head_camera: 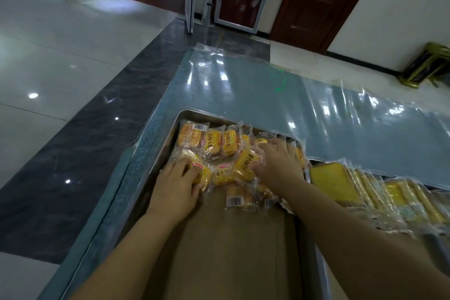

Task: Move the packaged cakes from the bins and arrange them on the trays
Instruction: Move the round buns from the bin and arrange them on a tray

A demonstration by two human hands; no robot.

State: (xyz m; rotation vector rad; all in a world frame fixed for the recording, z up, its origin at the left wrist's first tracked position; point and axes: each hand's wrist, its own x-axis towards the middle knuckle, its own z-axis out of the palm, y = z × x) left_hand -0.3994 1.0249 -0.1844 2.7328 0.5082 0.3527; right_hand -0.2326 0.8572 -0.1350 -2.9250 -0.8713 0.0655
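The left hand (pixel 179 181) lies over a red-logo packet (pixel 201 170), thumb on its far side and fingers bent round its near edge, so it seems to hold that one packet. The right hand (pixel 280 165) is spread flat, fingers straight, pressing on the heap without gripping. The two hands are apart, with a few packets between them.

The packaged cakes (pixel 219 143) sit under and just beyond both hands, at the far end of a metal tray (pixel 194 114). On the near side of the hands there is only the tray's brown liner (pixel 231 238).

Each packet looks light, a soft sponge piece in a loose, glossy clear wrapper. The film is probably slippery and the cake easily squashed, so a gentle pinch across the short sides or by the crimped end seams would likely serve better than pressing down from above. Sliding them into rows with flat fingers should also work, since the liner looks smooth.

The packets under the right palm are hidden, so their count and order cannot be read. One barcode packet (pixel 235 198) just nearer than the hands lies face down. Right of the right hand, long flat yellow packets (pixel 365 185) run out of frame, and what carries them is hard to make out. No bin is in view. The surface (pixel 255 95) beyond the hands is covered in shiny film.
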